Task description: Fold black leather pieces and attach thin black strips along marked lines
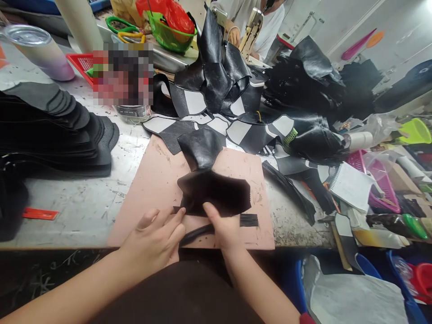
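Note:
A black leather piece with a curved outline lies over a pinkish board at the table's front edge. My right hand grips its lower edge, thumb on top and the other fingers hidden underneath. At the lower left corner, my left hand has its fingers bent together, fingertips pressed on the leather's edge by a small dark strip end. Between my hands runs a long black strip. A bunch of short black strips lies right of my right hand. Another shiny black piece touches the leather's far side.
Stacked black pieces stand left. Black-and-white cut pieces and a leather heap lie beyond the board. A tumbler, green basket and notebook are around. Across the table, a person sits by a sewing machine.

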Tool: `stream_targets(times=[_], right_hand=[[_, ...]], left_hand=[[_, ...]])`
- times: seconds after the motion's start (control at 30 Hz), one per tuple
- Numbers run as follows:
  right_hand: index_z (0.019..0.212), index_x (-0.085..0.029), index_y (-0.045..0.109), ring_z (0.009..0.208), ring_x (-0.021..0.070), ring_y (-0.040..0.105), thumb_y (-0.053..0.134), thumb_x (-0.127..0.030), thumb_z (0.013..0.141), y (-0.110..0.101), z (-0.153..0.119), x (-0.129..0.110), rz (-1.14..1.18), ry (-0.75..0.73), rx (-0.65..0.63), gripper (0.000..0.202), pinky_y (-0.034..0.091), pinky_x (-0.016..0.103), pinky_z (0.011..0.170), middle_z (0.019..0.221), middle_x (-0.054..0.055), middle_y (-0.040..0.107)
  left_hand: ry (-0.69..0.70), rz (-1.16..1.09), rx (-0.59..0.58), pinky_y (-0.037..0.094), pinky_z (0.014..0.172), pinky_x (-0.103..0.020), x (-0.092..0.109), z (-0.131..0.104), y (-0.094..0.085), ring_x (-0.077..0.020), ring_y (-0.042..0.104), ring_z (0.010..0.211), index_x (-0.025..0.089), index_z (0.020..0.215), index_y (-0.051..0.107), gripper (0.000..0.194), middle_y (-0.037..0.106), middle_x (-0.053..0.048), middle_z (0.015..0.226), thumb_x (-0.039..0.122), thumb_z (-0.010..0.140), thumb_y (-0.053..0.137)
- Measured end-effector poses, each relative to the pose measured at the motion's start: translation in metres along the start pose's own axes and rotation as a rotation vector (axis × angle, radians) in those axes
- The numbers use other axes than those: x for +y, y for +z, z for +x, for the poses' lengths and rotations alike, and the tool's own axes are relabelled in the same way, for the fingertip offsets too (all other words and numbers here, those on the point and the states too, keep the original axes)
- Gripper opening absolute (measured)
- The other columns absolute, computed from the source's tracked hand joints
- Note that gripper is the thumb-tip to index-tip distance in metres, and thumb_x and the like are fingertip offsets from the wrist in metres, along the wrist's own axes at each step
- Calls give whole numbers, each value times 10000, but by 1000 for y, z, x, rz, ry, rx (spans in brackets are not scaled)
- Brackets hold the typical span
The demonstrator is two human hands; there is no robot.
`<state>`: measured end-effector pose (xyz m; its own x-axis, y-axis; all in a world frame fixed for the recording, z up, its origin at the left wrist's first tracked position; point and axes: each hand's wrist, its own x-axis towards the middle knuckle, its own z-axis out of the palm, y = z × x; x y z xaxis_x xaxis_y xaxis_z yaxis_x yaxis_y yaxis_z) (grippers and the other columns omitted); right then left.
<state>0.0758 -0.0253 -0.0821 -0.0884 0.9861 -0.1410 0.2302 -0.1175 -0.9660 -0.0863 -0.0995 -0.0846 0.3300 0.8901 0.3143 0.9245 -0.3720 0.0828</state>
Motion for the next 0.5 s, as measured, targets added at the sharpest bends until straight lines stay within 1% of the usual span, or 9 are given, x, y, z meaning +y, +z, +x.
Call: stream_targets(times=[0.03, 0.07, 0.1, 0.17, 0.23, 0.3, 0.37, 0.43, 0.5], right_hand=[[1074, -164, 607, 1155, 283, 493, 613, -409, 709, -6, 1, -5, -21, -83, 90, 440, 426, 430, 962, 1139, 89, 614], [1059, -158, 611, 1116, 281, 524, 611, -388, 716, -13, 1, -9, -48, -164, 153, 414, 449, 423, 933, 1111, 96, 627], [1021, -159, 626, 1058, 277, 563, 618, -364, 716, -21, 2, -12, -82, -214, 165, 368, 473, 415, 897, 1063, 99, 647], [919, -167, 655, 920, 266, 625, 644, -330, 699, -38, 4, -16, -195, -233, 100, 273, 513, 404, 820, 940, 89, 683], [887, -171, 662, 865, 263, 641, 659, -318, 685, -50, 6, -15, -282, -216, 27, 250, 526, 403, 784, 886, 82, 693], [923, -169, 659, 902, 269, 634, 650, -312, 694, -56, 7, -12, -321, -213, 2, 270, 520, 408, 803, 915, 87, 693], [954, -169, 654, 935, 271, 625, 634, -307, 711, -59, 9, -8, -344, -227, -7, 280, 508, 410, 827, 946, 93, 688], [977, -173, 650, 939, 269, 623, 620, -306, 723, -61, 13, -6, -370, -239, -55, 288, 502, 407, 833, 961, 91, 684], [1009, -171, 641, 941, 268, 618, 600, -312, 738, -66, 17, -5, -405, -259, -133, 308, 496, 407, 833, 983, 89, 676]], left_hand=[[-1, 1, -11, 334, 829, -394, 0, 0, 0, -243, 571, 947, 206, 749, 583, 160, 664, -58, 1089, 149, 721, 436], [5, -1, -19, 337, 827, -390, 1, 1, 1, -241, 570, 929, 208, 744, 583, 150, 662, -60, 1089, 157, 720, 443], [12, -4, -28, 339, 826, -387, 0, 1, 1, -237, 568, 914, 210, 738, 582, 146, 658, -62, 1092, 164, 722, 445], [25, -5, -31, 337, 824, -385, 0, 2, 0, -230, 565, 883, 211, 756, 591, 163, 660, -66, 1081, 178, 737, 432], [40, 3, -5, 334, 819, -389, 0, 4, 1, -231, 563, 850, 201, 855, 613, 223, 670, -74, 1042, 204, 761, 411], [41, 3, 16, 328, 820, -395, 0, 5, 1, -240, 560, 838, 177, 997, 612, 311, 673, -85, 1016, 232, 784, 393], [31, -5, 21, 318, 829, -403, 1, 6, 2, -251, 561, 838, 156, 1092, 589, 369, 673, -94, 1006, 254, 802, 384], [25, -9, 9, 309, 831, -411, 2, 8, 2, -257, 564, 842, 145, 1123, 577, 383, 670, -97, 1010, 262, 811, 388], [28, -15, 8, 307, 818, -410, 2, 9, 2, -258, 570, 836, 147, 1104, 583, 364, 671, -95, 1000, 254, 805, 405]])
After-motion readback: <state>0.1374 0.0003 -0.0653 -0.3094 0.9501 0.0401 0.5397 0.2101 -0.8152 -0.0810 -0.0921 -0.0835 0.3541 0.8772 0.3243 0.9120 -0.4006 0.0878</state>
